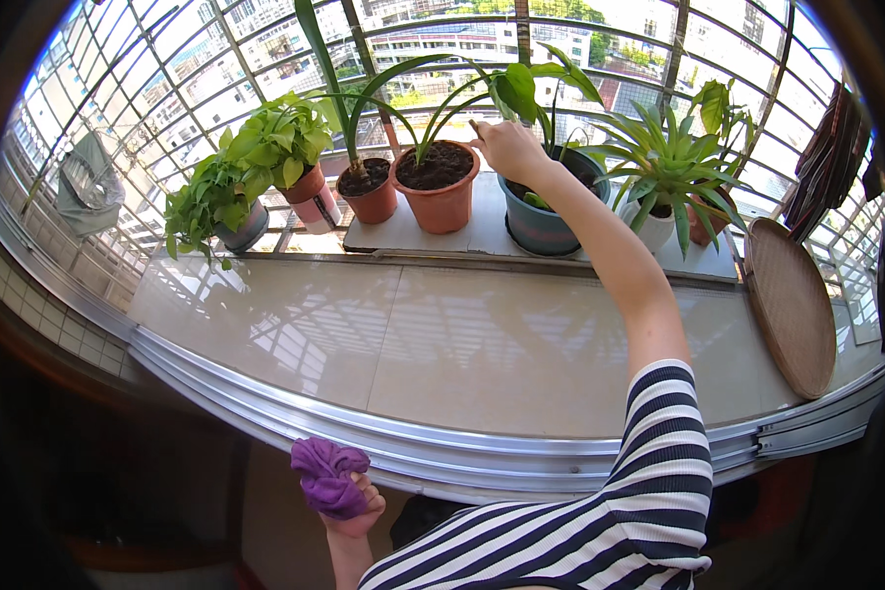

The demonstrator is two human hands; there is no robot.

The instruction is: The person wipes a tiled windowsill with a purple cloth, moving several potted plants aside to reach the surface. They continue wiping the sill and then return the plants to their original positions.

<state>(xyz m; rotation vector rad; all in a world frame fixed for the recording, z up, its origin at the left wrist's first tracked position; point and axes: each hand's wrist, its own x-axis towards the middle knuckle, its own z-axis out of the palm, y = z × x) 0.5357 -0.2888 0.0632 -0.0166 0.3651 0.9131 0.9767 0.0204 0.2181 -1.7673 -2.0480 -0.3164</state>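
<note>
A crumpled purple cloth is bunched in my left hand, low in the view near the aluminium window track. My right hand reaches out over a blue-green plant pot, level with the lower leaves of its plant. One broad green leaf rises just behind the hand. A small brownish bit shows at the fingertips, too small to identify; whether the fingers grip it is unclear. Left of this hand stands a terracotta-coloured pot of dark soil with long strap-shaped leaves.
A smaller reddish pot, two leafy pots on the left, and a spiky plant in a white pot line the metal window grille. Several pots share a pale board. A round woven tray leans at right. The aluminium track edges the tiled sill.
</note>
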